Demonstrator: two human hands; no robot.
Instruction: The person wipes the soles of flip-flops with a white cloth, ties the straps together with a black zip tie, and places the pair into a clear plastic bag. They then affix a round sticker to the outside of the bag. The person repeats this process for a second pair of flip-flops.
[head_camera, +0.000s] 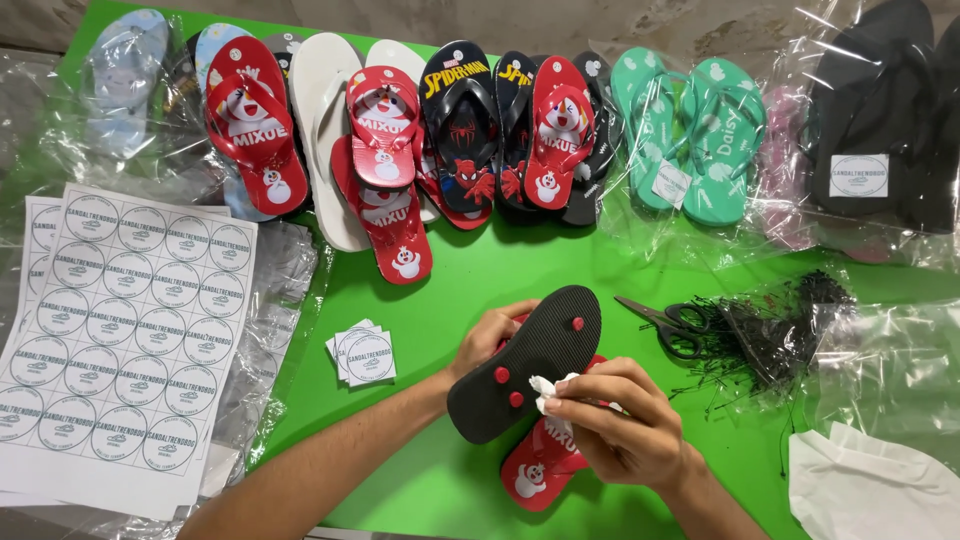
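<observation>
My left hand (487, 338) grips the edge of a flip-flop turned black sole up (540, 355), with red strap plugs showing through the sole. My right hand (615, 415) pinches a small white wad of tissue (549, 392) against that sole near the heel plugs. Underneath lies the matching red flip-flop (535, 470) with a snowman print, partly hidden by the black sole and my right hand. Both rest on the green table (520, 265).
A row of flip-flops (400, 150) in red, white, black and teal lines the far edge, some in clear bags. Sticker sheets (125, 330) lie left, cut stickers (363, 353) nearby. Scissors (668, 322), black plastic ties (770, 330), clear bags and white paper (865, 485) sit right.
</observation>
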